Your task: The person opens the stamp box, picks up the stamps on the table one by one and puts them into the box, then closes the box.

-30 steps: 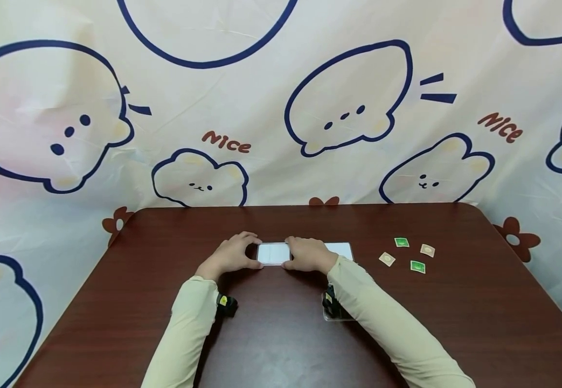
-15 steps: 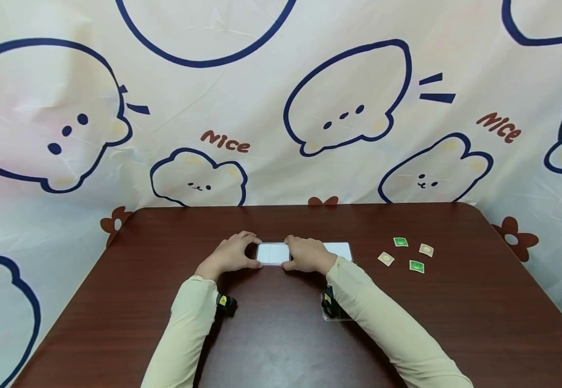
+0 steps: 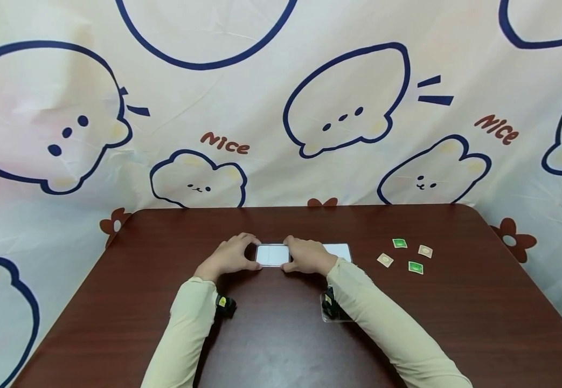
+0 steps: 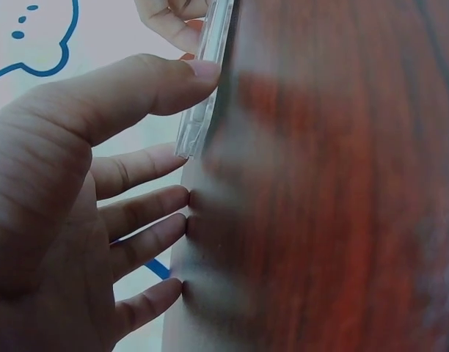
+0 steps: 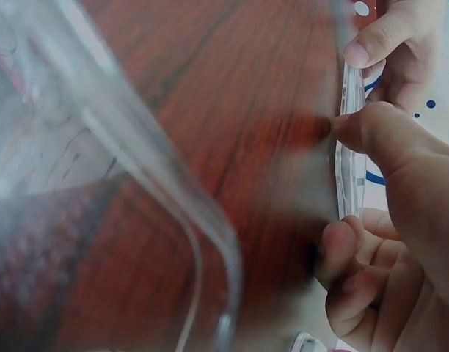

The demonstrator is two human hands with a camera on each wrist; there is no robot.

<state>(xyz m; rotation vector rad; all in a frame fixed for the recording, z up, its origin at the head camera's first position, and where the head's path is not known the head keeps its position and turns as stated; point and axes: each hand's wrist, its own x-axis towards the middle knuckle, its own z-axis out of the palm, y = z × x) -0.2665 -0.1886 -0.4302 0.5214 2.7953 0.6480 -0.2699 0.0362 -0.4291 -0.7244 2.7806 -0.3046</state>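
A small flat case of clear plastic with a white face (image 3: 272,255) lies on the table, between both hands. My left hand (image 3: 230,254) pinches its left end, thumb on the near edge and index finger on the far edge. Its other fingertips touch the table, as the left wrist view shows. My right hand (image 3: 309,255) grips the right end, with the thumb (image 5: 356,130) on the near edge and the other fingers bent. Seen edge-on in both wrist views, the case (image 4: 202,110) looks thin and transparent. The case's exact kind is not clear.
Partly behind my right hand lies a second white-faced flat piece (image 3: 340,251). A clear plastic piece (image 3: 326,319) sits under my right wrist. Two green squares (image 3: 415,267) and two beige squares (image 3: 425,251) lie on the right of the brown table (image 3: 271,345). A patterned cloth (image 3: 261,108) hangs behind.
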